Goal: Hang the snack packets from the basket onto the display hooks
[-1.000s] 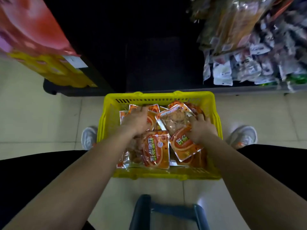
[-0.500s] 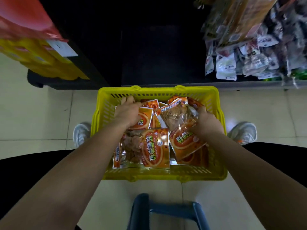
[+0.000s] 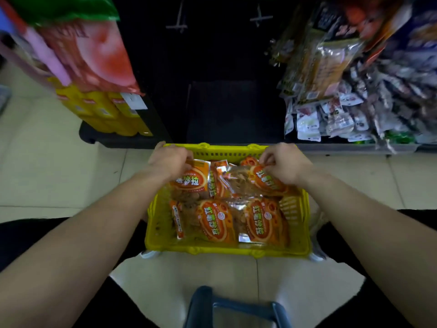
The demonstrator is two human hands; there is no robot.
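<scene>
Your left hand (image 3: 170,162) pinches one snack packet (image 3: 191,179); your right hand (image 3: 286,165) pinches a second packet (image 3: 268,179). Lift both clear of the basket (image 3: 224,251), top edges uppermost.

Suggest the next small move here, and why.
Left hand grips one packet by its top edge, right hand pinches a second packet, both low over the basket; hooks above are bare. So probably lift both toward the hooks.

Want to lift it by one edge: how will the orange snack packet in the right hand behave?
Probably floppy: the orange snack packet is thin film, crinkling where the right hand pinches it. Likely light, since a pinch alone seems to hold it. Its glossy surface may slip.
</scene>
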